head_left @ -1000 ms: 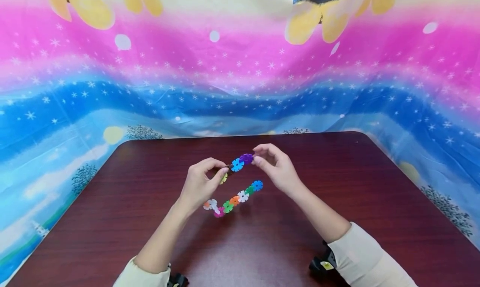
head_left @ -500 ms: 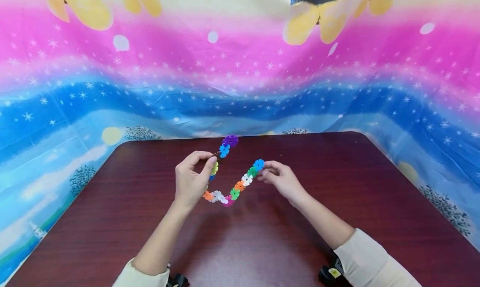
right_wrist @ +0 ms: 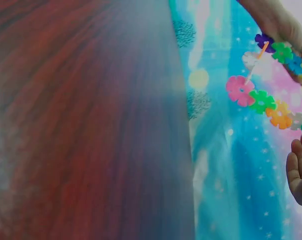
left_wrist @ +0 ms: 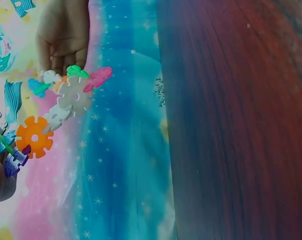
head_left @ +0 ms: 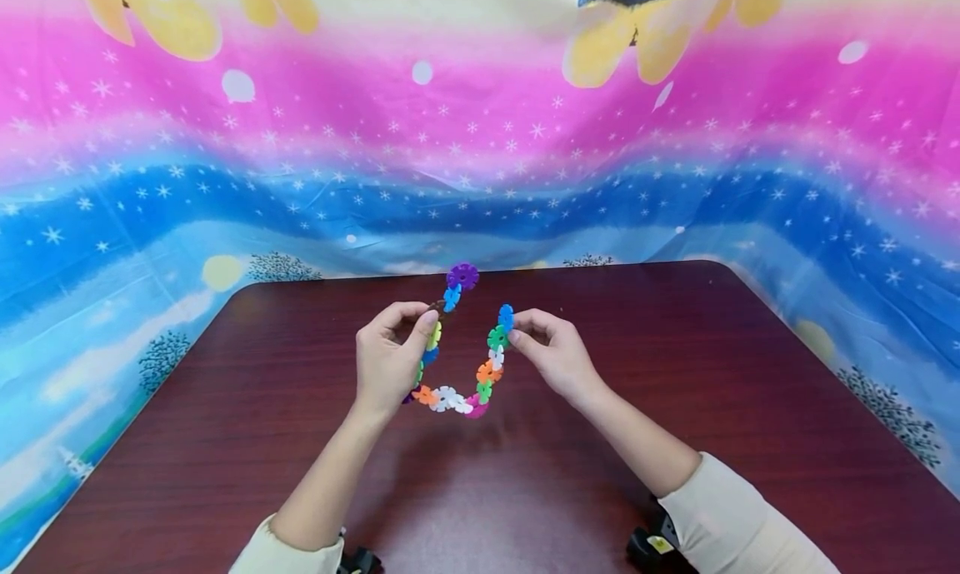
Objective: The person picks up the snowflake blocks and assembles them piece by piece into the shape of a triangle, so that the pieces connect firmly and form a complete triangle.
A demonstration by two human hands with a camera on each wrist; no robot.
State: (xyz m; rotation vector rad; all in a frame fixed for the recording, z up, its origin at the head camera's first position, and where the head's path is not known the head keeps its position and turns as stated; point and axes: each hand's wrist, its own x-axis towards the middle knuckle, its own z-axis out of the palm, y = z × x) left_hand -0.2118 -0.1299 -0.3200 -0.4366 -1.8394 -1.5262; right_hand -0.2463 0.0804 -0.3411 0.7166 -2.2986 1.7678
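A chain of interlocking plastic flower discs (head_left: 447,397) hangs in a U shape above the table, between the two hands. My left hand (head_left: 390,353) pinches the brown disc (head_left: 437,307) on its left side, and the blue and purple discs (head_left: 462,276) stick up beyond the fingertips. On the other side my right hand (head_left: 558,349) pinches the chain by its blue end disc (head_left: 506,316) and the green disc (head_left: 497,337). The pink disc (right_wrist: 240,91) sits low in the curve in the head view. Part of the left side is hidden behind the left hand.
The dark red-brown wooden table (head_left: 247,407) lies under the hands. A printed cloth (head_left: 480,182) in pink and blue stands behind and around it. Black wrist devices (head_left: 651,547) show near the sleeves.
The right hand has gone from the purple disc to the chain's blue end and taken hold there. The purple end has swung up and left; the right side now hangs more upright.
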